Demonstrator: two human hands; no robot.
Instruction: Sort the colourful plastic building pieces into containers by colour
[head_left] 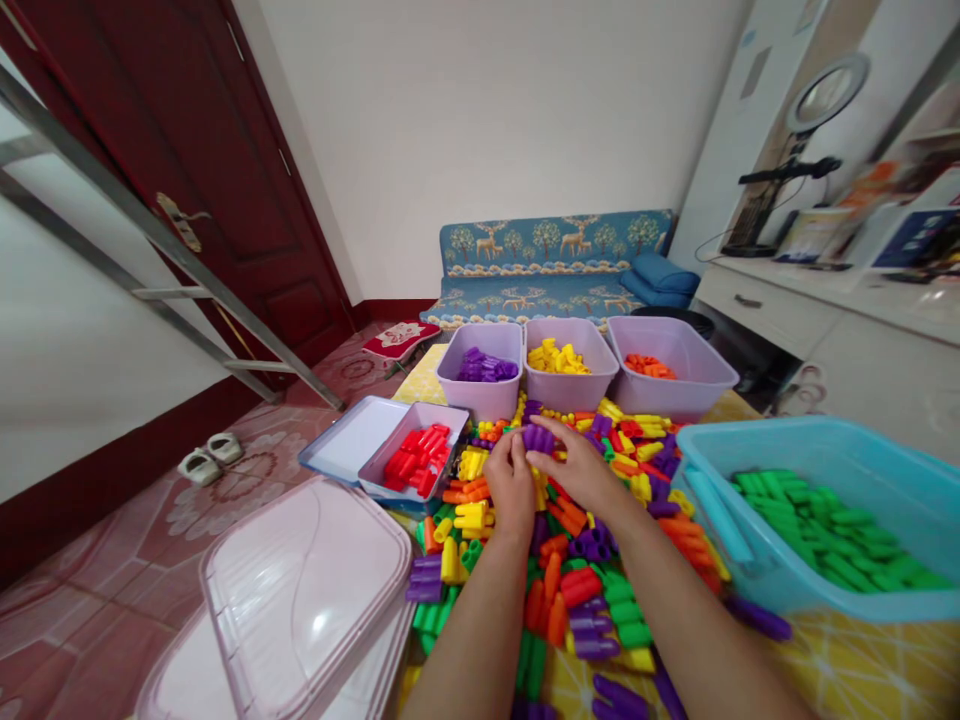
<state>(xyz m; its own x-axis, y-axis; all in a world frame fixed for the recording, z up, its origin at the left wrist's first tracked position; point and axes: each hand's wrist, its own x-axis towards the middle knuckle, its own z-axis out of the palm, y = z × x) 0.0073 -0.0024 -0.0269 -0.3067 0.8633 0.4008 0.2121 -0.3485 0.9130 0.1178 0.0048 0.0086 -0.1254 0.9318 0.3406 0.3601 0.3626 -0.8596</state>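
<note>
A purple cluster of joined plastic toy blocks point(538, 438) is held up between my two hands, above a colourful pile. My right hand point(581, 468) has its thumb and fingers around the right side of it. The bent fingers of my left hand point(511, 480) press together at its left end; what lies inside them is partly hidden. Below and around my hands spreads a mixed heap of finger-shaped blocks point(592, 545) in purple, yellow, orange, red and green, many joined in rows.
Lilac bins hold purple point(486, 366), yellow point(556, 357) and orange blocks point(649, 367) at the back. Left, an open case point(362, 473) holds red blocks; lilac lids point(307, 590) lie nearer. A blue tub point(720, 430) with green blocks stands right. A ladder point(180, 255) leans far left.
</note>
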